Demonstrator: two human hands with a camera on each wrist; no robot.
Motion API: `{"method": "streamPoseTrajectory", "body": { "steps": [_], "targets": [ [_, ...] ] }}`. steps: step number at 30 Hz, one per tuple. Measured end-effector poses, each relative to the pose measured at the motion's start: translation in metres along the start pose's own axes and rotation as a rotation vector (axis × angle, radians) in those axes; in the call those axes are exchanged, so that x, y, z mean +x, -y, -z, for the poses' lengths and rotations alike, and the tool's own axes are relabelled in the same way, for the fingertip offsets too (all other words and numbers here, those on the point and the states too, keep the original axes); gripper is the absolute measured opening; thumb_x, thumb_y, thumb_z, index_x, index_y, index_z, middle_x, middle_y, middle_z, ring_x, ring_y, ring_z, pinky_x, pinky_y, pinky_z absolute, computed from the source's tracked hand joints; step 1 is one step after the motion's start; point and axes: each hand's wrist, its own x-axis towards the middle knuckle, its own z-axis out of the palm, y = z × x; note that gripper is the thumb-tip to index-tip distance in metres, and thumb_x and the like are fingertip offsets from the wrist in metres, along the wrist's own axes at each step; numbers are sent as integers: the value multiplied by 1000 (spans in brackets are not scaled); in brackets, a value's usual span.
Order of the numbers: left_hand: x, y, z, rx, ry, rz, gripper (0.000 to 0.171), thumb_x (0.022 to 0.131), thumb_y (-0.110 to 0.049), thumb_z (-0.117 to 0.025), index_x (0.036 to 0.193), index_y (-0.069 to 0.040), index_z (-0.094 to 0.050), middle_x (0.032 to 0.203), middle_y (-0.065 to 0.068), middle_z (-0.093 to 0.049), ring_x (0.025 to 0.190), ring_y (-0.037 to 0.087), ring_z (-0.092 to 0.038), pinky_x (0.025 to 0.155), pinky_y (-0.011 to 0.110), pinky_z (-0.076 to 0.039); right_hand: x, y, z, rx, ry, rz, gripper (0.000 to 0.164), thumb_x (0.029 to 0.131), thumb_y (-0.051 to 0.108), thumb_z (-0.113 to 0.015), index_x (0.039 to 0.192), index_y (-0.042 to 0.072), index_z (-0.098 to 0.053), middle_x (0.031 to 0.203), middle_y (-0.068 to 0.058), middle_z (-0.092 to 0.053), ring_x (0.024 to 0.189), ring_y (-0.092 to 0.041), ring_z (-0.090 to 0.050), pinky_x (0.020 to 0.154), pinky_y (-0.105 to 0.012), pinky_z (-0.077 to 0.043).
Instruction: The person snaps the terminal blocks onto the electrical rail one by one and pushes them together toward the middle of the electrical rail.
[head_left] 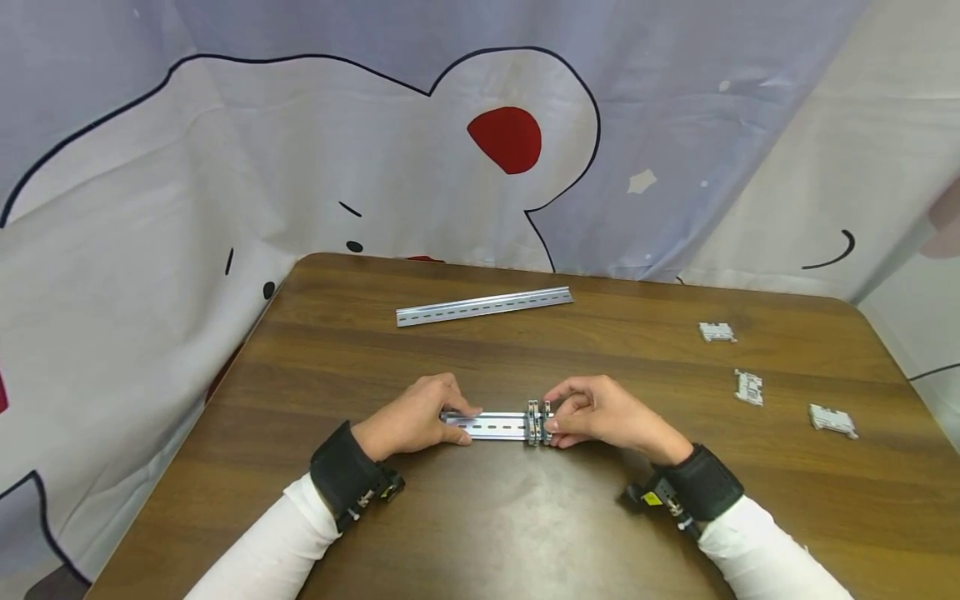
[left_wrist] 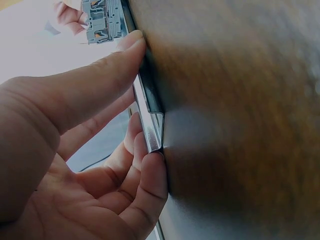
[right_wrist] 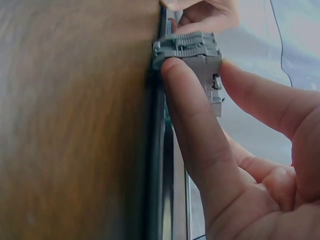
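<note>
Left hand (left_wrist: 57,117) on rail (left_wrist: 145,110), end profile (left_wrist: 158,132): left-wrist view only

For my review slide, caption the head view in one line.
Left hand grips a rail, right hand pinches a block along it, a second rail lying beyond.

Wood-grain table (head_left: 525,517), slotted metal rail (head_left: 484,307) toward far edge, another rail (head_left: 497,421) nearer, three pale blocks (head_left: 748,387) at right
</note>
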Motion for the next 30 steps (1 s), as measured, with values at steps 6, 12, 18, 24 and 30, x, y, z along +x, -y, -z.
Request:
{"method": "streamPoseTrajectory", "body": {
  "steps": [6, 12, 18, 24, 30],
  "targets": [
    [1, 0, 1, 2, 7, 10, 40, 75, -21, -85, 113, -12, -76, 90, 8, -64, 79, 22, -57, 62, 20, -40, 3, -2, -5, 10, -13, 21, 42, 88, 4, -71, 125, -7, -55, 92, -17, -74, 81, -24, -75, 74, -41, -60],
    [2, -1, 0, 1, 6, 10, 39, 75, -21, -86, 112, -12, -77, 90, 8, -64, 80, 22, -58, 63, 20, -41, 3, -2, -6, 5, -15, 31, 42, 89, 5, -70, 127, -7, -55, 94, -19, -74, 81, -25, -75, 73, -41, -60],
    [2, -1, 0, 1, 14, 15, 40, 75, -22, -86, 113, -13, -77, 90, 8, -64, 80, 21, -58, 63, 21, -41, -2, -1, -3, -10, -27, 26, 42, 92, 8, -67, 128, -6, -54, 101, -27, -73, 85, -32, -74, 75, -44, -60],
    [1, 0, 0, 5, 8, 10, 41, 75, -21, -86, 113, -12, -76, 90, 8, -64, 78, 21, -57, 61, 20, -39, -10, 1, 8, -104, -71, 11, 40, 93, 14, -67, 127, -5, -57, 103, -31, -72, 78, -34, -74, 69, -43, -60],
    [0, 0, 0, -6, 11, 11, 41, 75, -21, -85, 114, -12, -76, 91, 8, -63, 79, 22, -57, 61, 19, -40, -25, -3, 32, -308, -171, -32, 35, 93, 28, -67, 122, 7, -65, 95, -18, -76, 55, -17, -63, 54, -35, -56]
  ]
}}
